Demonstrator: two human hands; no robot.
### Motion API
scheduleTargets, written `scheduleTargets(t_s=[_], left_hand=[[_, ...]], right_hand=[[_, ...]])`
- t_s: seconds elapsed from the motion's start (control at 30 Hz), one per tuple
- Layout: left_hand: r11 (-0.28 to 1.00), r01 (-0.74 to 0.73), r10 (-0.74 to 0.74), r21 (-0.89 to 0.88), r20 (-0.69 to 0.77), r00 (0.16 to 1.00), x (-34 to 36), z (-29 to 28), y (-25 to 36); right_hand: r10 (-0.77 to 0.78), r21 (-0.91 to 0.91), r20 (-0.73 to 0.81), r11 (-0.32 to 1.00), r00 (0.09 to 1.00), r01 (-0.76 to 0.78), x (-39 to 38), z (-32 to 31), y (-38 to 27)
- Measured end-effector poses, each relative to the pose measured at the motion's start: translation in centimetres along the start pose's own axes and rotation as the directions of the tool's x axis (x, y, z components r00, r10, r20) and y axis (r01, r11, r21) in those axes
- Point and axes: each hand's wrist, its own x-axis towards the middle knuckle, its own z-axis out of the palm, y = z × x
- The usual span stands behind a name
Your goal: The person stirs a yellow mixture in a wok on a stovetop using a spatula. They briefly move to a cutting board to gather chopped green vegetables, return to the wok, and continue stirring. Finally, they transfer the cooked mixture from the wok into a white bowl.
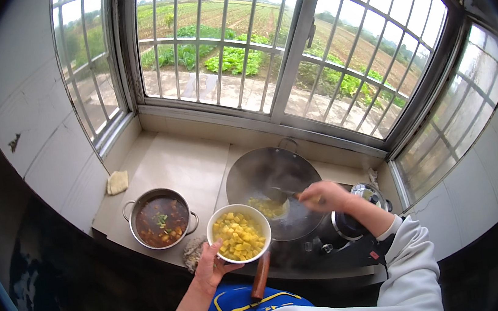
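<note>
My left hand grips a white bowl by its lower left rim, thumb over the edge. Yellow cubes that look like diced potato fill much of it. The bowl is held beside the near left edge of a large dark wok. My right hand is closed round the handle of a metal cooking spatula or ladle; its exact shape is unclear. Its head is inside the wok, just above a small heap of yellow pieces. Steam rises there. The wok's wooden handle points toward me.
A two-handled metal pot of dark stew with green garnish stands left on the counter. A crumpled cloth lies between pot and bowl. A folded pale cloth sits by the wall. Black cookware stands right of the wok. Barred windows line the back.
</note>
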Motion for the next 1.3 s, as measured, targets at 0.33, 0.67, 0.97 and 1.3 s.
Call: scheduleTargets(t_s=[0.33, 0.67, 0.97, 1.3], left_hand=[[0.994, 0.113, -0.113, -0.007, -0.046, 0.993, 1.2, 0.0, -0.8], [0.957, 0.292, -0.291, -0.007, -0.063, 0.954, 3.3, 0.6, -0.8], [0.948, 0.319, -0.319, 0.006, 0.020, 0.947, 10.1, 3.6, -2.0], [0.955, 0.242, -0.217, -0.174, 0.152, 0.964, 19.3, 4.3, -5.3]], right_hand=[[0.766, 0.813, 0.252, 0.164, 0.591, -0.558, -8.2, -0.7, 9.5], [0.764, 0.988, 0.031, -0.122, 0.644, 0.096, -5.1, 17.6, 8.9], [0.779, 0.994, -0.107, 0.071, 0.618, 0.083, -3.1, 10.0, 7.4], [0.632, 0.896, -0.276, 0.442, 0.725, -0.045, -10.1, -3.7, -4.2]])
